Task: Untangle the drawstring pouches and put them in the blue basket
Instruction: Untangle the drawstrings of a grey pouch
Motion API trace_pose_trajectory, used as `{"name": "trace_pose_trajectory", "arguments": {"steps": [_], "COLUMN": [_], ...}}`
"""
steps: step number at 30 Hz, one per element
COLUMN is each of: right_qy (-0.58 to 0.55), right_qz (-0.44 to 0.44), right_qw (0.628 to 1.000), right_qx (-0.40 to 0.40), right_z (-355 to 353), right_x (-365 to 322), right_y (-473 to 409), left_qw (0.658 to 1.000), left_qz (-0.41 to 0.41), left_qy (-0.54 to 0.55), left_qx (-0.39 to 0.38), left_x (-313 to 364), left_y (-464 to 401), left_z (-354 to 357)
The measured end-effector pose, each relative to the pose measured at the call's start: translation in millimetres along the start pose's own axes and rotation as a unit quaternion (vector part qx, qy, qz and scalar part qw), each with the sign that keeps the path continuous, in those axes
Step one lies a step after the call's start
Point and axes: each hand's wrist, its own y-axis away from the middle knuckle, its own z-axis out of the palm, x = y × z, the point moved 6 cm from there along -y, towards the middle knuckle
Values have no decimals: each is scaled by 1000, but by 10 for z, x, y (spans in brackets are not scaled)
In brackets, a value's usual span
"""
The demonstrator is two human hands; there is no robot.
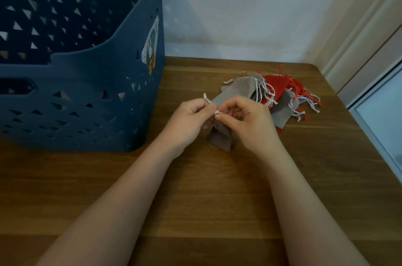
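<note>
Both hands, left (188,121) and right (245,123), pinch a white cord (212,106) above a soft grey pouch (220,137). More felt pouches (280,91) lie heaped near the perforated plastic basket (87,83).

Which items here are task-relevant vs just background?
In the job:
- grey pouch and its white drawstring, pinched by left hand and right hand
- pile of grey and red pouches
- blue basket

Background:
- wooden table
- sticker on basket
- wall

basket (87,96) left on table (206,200) — pouches (272,94) right
</note>
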Motion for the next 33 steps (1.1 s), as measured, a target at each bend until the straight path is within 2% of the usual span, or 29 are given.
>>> {"name": "trace_pose_trajectory", "arguments": {"steps": [5,9,17,19,22,25,27,30,33], "right_qy": [-65,-112,-107,-96,-85,-39,40,177,239], "right_qz": [39,94,113,112,125,112,67,0,-38], "right_qw": [997,989,986,987,984,988,993,984,970], "right_qx": [6,-1,52,71,91,102,87,35,16], "right_z": [-13,-15,-51,-55,-48,-58,-58,-3,25], "right_x": [37,101,107,103,103,47,-57,-174,-214], "right_y": [-13,-6,7,14,31,42,38,18,-1], "left_qw": [996,997,988,977,942,915,902,898,900], "left_qz": [60,56,95,125,207,267,289,291,287], "left_qy": [-63,-39,-121,-160,-244,-282,-296,-306,-300], "left_qx": [29,-28,28,57,98,112,120,128,132], "left_x": [80,82,108,160,271,300,299,301,309], "left_y": [13,39,37,57,118,149,152,140,128], "left_z": [-16,56,38,33,45,52,38,14,-7]}}
